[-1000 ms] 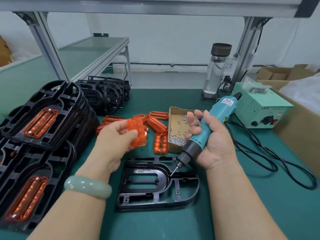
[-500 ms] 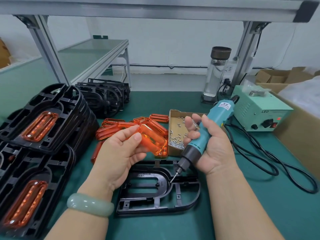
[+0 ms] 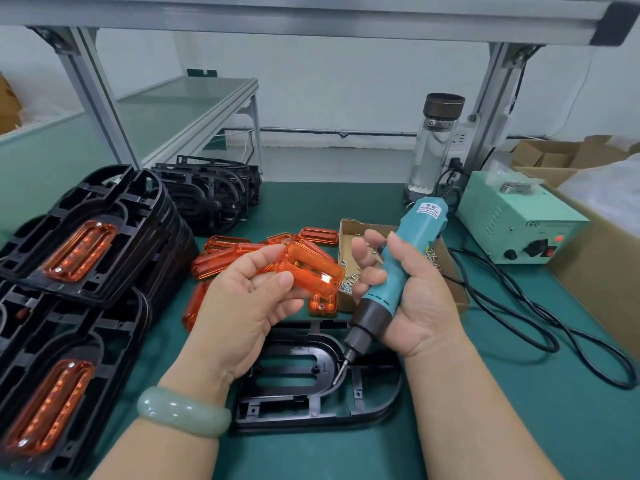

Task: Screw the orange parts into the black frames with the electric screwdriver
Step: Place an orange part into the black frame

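We've got one orange part point(image 3: 311, 268) pinched in our left hand point(image 3: 242, 299), just above the bare black frame point(image 3: 304, 407) at 6 o'clock on the bench. Our right hand point(image 3: 412, 306) is wrapped round the electric screwdriver point(image 3: 398, 268), bit down by the frame. Seat the part crooked and screws from the box point(image 3: 348, 237) at 1 o'clock probably go in skewed.

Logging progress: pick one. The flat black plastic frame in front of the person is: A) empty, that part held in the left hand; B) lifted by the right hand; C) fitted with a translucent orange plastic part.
A: the black frame shows an open slot; the left hand pinches the orange part.
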Motion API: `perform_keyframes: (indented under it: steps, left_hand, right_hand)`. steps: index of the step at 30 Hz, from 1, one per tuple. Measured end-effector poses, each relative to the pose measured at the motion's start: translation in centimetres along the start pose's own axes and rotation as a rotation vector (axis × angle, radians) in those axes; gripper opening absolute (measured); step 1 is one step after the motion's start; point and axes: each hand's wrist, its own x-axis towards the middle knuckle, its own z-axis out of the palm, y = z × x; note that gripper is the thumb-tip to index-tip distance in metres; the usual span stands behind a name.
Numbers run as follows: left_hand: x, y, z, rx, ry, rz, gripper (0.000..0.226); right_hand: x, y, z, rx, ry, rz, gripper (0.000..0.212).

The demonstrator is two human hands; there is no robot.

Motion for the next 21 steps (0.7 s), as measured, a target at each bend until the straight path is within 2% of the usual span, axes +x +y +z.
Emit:
perform_keyframes:
  steps: [6, 8, 10, 13, 17, 21]
  left_hand:
    - [-0.1, -0.4, 0.1, 0.056, -0.065, 0.041, 0.029]
    - [-0.2, -0.2, 0.1, 0.150, -0.067, 0.076, 0.028]
    - [-0.3, 0.2, 0.3, 0.285, -0.049, 0.134, 0.016]
    - [-0.1, 0.3, 0.2, 0.466, 0.041, 0.232, 0.009]
    - [-0.4, 0.3, 0.3, 0.420, -0.003, 0.230, 0.029]
    - [-0.5, 0.6, 0.2, 0.305, -0.047, 0.203, 0.008]
  right_hand:
    - [-0.2, 0.8, 0.5, -0.014, -0.056, 0.060, 0.027]
    - [-0.3, 0.9, 0.6, -0.021, -0.059, 0.066, 0.028]
    - [-0.3, 0.9, 0.6, -0.012, -0.063, 0.071, 0.028]
    - [-0.4, 0.8, 0.6, 0.006, -0.067, 0.069, 0.028]
    - [-0.4, 0.7, 0.6, 0.022, -0.071, 0.067, 0.026]
    - [-0.3, 0.6, 0.5, 0.045, -0.078, 0.068, 0.027]
